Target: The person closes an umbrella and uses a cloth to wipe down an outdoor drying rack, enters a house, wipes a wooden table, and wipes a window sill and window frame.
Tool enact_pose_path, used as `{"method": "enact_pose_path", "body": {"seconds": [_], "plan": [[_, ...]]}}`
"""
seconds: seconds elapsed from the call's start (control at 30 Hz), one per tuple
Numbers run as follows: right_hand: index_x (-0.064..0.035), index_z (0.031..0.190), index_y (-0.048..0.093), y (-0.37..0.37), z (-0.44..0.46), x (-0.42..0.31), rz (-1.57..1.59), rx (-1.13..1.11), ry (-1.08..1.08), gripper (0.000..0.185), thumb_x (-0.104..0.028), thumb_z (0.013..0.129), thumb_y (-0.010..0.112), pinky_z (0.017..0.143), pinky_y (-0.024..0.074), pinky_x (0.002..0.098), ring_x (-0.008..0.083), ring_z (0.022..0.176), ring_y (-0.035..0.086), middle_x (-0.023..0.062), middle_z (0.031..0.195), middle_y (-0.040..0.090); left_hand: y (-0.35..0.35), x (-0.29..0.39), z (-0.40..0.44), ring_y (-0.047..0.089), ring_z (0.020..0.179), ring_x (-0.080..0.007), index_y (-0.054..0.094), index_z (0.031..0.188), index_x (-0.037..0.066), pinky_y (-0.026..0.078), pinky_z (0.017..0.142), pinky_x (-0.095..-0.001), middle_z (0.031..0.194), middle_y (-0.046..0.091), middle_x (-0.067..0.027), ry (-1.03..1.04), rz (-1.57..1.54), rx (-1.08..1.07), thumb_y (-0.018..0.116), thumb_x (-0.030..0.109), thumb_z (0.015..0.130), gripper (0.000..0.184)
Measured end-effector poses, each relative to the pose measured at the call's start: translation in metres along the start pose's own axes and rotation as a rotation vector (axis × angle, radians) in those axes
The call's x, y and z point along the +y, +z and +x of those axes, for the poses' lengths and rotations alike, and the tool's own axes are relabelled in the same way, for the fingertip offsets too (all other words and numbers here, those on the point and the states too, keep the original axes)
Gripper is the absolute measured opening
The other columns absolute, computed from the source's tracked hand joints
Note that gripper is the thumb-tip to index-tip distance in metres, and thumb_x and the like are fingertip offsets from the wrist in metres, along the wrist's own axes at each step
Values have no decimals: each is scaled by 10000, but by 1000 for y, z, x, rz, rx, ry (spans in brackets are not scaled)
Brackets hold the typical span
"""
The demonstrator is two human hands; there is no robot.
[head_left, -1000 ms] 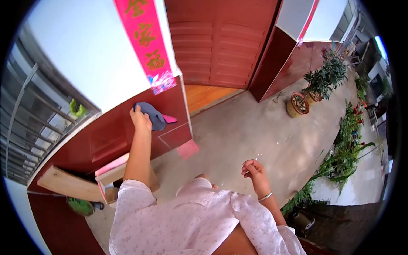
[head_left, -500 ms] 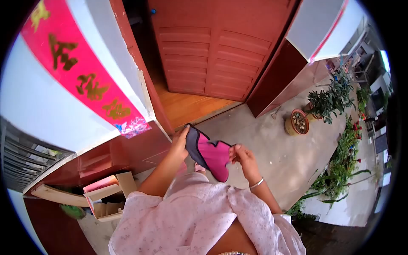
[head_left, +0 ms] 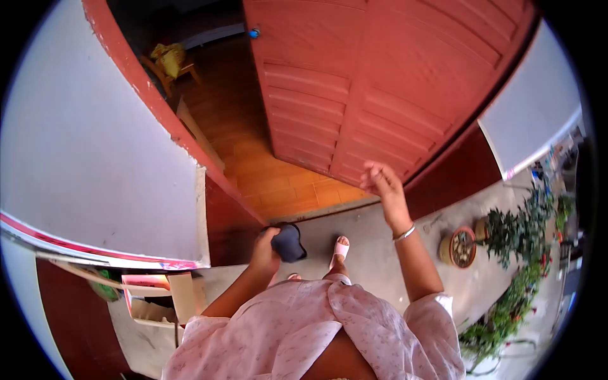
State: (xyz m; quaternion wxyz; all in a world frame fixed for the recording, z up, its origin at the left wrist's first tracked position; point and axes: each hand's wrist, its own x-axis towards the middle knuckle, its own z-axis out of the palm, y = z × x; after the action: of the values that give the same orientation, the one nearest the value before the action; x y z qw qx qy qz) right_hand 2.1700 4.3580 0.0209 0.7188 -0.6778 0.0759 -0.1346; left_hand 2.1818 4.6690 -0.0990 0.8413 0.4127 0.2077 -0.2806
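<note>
My left hand [head_left: 265, 252] is closed on a piece of dark grey fabric with black edging [head_left: 290, 244], low in front of my body near the door frame. Only its grey side shows; the pink side is turned away or folded in. My right hand [head_left: 385, 190], a bracelet [head_left: 404, 233] on its wrist, is raised in front of the red door [head_left: 354, 88]. Its fingers are loosely bent with nothing visible in them, and I cannot tell whether they touch the door. The door stands partly open, with a blue knob [head_left: 254, 33] at its edge.
Beyond the threshold [head_left: 335, 211] lies a wooden-looking floor [head_left: 234, 114], with a chair holding yellow cloth [head_left: 168, 60]. An open cardboard box [head_left: 183, 297] stands at left. A potted plant [head_left: 458, 247] and greenery [head_left: 506, 316] are at right. My sandalled foot [head_left: 340, 250] is below.
My right hand has let go of the pink-and-grey fabric and risen toward the door. My left hand keeps the fabric, now bunched smaller. The view has moved closer to the doorway, showing more inside.
</note>
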Motion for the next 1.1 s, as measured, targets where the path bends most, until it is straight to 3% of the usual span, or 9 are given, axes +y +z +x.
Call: {"method": "enact_pose_path", "body": {"seconds": [0.03, 0.17, 0.3, 0.4, 0.57, 0.67, 0.8, 0.87, 1.1], "plan": [[-30, 1246, 604, -11, 34, -6, -42, -3, -50, 312, -256, 1041, 538, 794, 482, 262, 122, 907, 635, 37, 997, 672, 22, 8, -1, 669, 905, -250, 612, 1045, 3, 552, 801, -401, 1007, 673, -117, 51, -59, 35, 578, 98, 860, 211], [-67, 1310, 573, -64, 189, -21, -109, -56, -211, 330, -257, 1047, 516, 918, 458, 292, 138, 1024, 622, 40, 1126, 654, 58, 6, 37, 626, 1009, -293, 533, 1112, -15, 516, 877, -427, 1102, 623, -160, 305, -147, -3, 556, 76, 820, 307], [-82, 1340, 570, -102, 320, -45, -195, -27, -230, 411, -359, 1041, 510, 976, 456, 339, 163, 1150, 582, 70, 1262, 625, 107, -6, 61, 582, 1050, -247, 569, 1072, 43, 430, 1001, -415, 1066, 631, -82, 427, -231, 58, 585, 108, 811, 269], [-45, 1319, 596, -127, 403, -38, -116, 26, -185, 480, -421, 1041, 488, 991, 459, 348, 182, 1165, 599, 91, 1258, 651, 145, -15, 71, 586, 1052, -243, 572, 1074, 54, 438, 994, -411, 1088, 629, -79, 448, -256, 158, 620, 122, 820, 267], [22, 1232, 639, -141, 434, -23, -83, -30, -250, 442, -354, 1063, 478, 951, 508, 334, 222, 1073, 684, 148, 1161, 702, 173, -19, 85, 592, 1094, -248, 572, 1141, 52, 433, 1025, -425, 1114, 637, -92, 438, -298, 207, 645, 142, 845, 317], [27, 1238, 633, -140, 439, -21, -63, -30, -273, 441, -346, 1066, 473, 957, 506, 336, 224, 1092, 678, 141, 1156, 704, 195, -6, 97, 591, 1144, -259, 563, 1206, 41, 427, 1052, -448, 1151, 646, -112, 411, -278, 82, 645, 162, 871, 366], [34, 1241, 628, -145, 456, -17, -65, -16, -276, 454, -355, 1064, 477, 956, 506, 335, 224, 1096, 677, 136, 1155, 704, 210, -2, 126, 590, 1180, -295, 548, 1269, 49, 437, 1054, -471, 1242, 633, -146, 422, -222, 88, 660, 377, 928, 486], [34, 1244, 624, -148, 469, -14, -73, 3, -252, 449, -349, 1065, 476, 956, 505, 333, 222, 1099, 677, 139, 1161, 701, 213, 4, 139, 640, 1002, -274, 569, 1290, 72, 505, 918, -433, 1160, 651, -129, 267, -476, 27, 595, 403, 982, 453], [24, 1203, 643, -152, 512, -2, -74, 139, -260, 414, -329, 1066, 474, 971, 484, 331, 205, 1086, 673, 122, 1162, 699, 208, 42, 180, 642, 1079, -339, 549, 1013, 117, 510, 951, -492, 1174, 656, -172, 384, -436, 79, 580, 222, 946, 128]]}}
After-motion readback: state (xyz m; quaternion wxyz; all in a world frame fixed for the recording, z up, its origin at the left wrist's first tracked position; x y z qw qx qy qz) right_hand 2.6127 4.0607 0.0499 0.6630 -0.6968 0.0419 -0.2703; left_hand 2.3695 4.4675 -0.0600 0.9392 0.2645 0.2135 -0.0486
